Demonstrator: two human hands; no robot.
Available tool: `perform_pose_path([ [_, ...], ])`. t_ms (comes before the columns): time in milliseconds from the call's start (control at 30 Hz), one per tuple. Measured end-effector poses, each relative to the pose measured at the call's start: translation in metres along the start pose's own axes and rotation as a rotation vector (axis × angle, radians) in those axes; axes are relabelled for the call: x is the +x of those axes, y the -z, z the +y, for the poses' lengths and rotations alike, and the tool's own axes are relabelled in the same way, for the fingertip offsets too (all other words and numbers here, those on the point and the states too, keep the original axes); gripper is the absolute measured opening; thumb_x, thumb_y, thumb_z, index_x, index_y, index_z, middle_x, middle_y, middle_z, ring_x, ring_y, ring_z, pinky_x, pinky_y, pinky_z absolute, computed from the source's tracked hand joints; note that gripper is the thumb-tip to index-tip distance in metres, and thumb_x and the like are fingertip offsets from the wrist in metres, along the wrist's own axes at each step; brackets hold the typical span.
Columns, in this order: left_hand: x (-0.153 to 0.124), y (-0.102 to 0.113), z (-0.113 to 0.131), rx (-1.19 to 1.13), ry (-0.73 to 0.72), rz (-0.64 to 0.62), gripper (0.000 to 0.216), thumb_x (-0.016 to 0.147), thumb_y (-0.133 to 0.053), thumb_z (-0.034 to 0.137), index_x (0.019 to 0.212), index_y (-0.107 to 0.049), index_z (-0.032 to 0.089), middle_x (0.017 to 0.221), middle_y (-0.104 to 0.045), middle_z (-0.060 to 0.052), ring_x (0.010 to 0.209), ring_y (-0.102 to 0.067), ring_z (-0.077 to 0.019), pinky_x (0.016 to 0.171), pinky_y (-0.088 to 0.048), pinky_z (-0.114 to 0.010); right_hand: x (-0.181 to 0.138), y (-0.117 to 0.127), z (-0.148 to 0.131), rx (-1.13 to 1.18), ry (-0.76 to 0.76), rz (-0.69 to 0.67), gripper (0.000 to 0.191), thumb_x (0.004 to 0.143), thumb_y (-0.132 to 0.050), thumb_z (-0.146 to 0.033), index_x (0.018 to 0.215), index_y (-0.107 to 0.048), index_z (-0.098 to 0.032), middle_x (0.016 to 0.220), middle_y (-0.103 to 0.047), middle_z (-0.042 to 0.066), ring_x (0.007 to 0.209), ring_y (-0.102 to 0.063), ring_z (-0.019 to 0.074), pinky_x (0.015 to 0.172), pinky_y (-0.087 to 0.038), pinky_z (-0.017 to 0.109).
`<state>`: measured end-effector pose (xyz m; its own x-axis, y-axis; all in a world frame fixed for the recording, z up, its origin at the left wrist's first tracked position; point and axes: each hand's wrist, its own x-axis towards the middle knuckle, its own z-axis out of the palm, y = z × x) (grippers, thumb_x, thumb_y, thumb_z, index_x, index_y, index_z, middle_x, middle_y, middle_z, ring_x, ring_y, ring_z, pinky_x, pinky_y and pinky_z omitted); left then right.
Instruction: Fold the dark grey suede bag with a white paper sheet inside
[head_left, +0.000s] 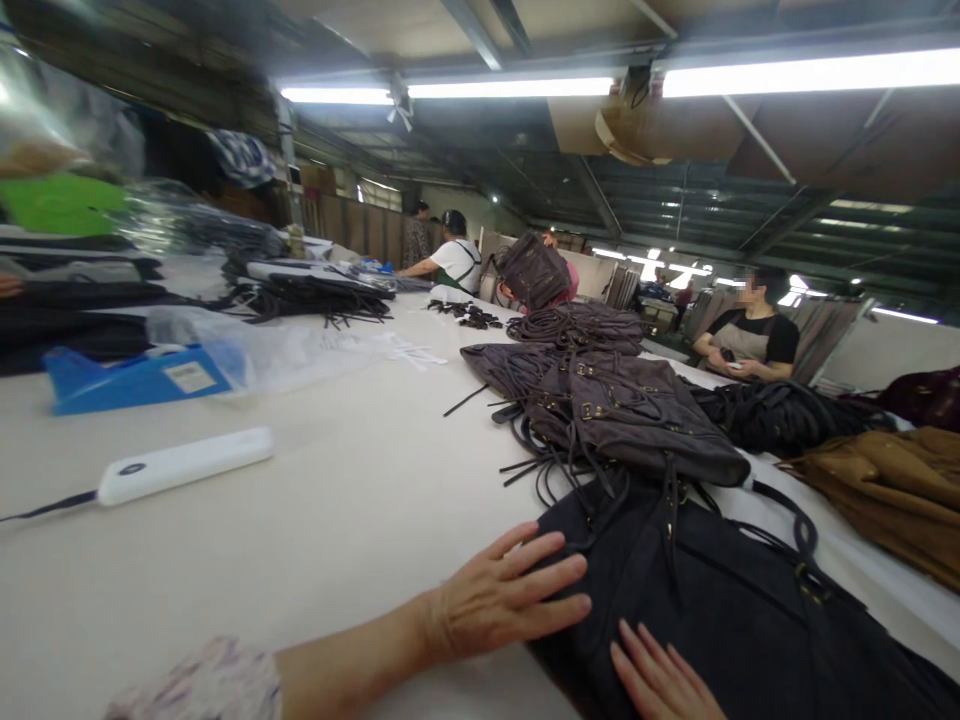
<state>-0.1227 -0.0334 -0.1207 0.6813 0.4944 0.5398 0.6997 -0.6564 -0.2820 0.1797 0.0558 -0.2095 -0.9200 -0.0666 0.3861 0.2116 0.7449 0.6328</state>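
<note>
A black bag (720,600) with straps and brass-coloured buckles lies flat at the near right of the white table (360,540). My left hand (510,590) rests on its left edge, fingers spread and stretched out. Lower down, my right hand (660,675) lies on the bag's surface with its fingers extended; the rest of that hand is cut off by the frame. Just beyond, a dark brown bag (630,410) with buckles and dangling straps overlaps the black one. Neither hand grips anything.
A white handheld device (187,465) with a dark strap and a blue tape dispenser (135,380) lie at the left. More dark bags (577,325) are stacked farther back. Brown bags (892,490) lie at the right. A person (750,330) stands at the right; others work at the far end.
</note>
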Motion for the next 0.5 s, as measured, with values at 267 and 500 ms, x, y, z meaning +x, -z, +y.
perform_pose_path([
  [267,0.002,-0.008,-0.014,-0.332,-0.095,-0.194,0.033,0.099,-0.028,0.016,0.112,-0.059,0.013,0.086,-0.066,-0.011,0.096,-0.058,-0.0225,0.103,-0.044,-0.038,0.003,0.018,0.003,-0.016,0.044,-0.015,0.044,0.093,-0.043,-0.048,0.126,-0.062,-0.024,0.116,-0.069,0.007,0.099,-0.069,0.0189,0.070,-0.061,0.022],
  [500,-0.017,-0.013,-0.003,-0.519,0.152,-0.154,0.034,0.101,-0.034,0.038,0.102,-0.061,0.018,0.092,-0.061,-0.010,0.089,-0.056,-0.0212,0.083,-0.048,-0.034,-0.005,0.014,-0.008,0.073,-0.081,-0.038,0.051,0.089,-0.046,-0.023,0.139,-0.048,-0.030,0.125,-0.064,0.007,0.108,-0.066,0.0226,0.076,-0.061,0.030],
])
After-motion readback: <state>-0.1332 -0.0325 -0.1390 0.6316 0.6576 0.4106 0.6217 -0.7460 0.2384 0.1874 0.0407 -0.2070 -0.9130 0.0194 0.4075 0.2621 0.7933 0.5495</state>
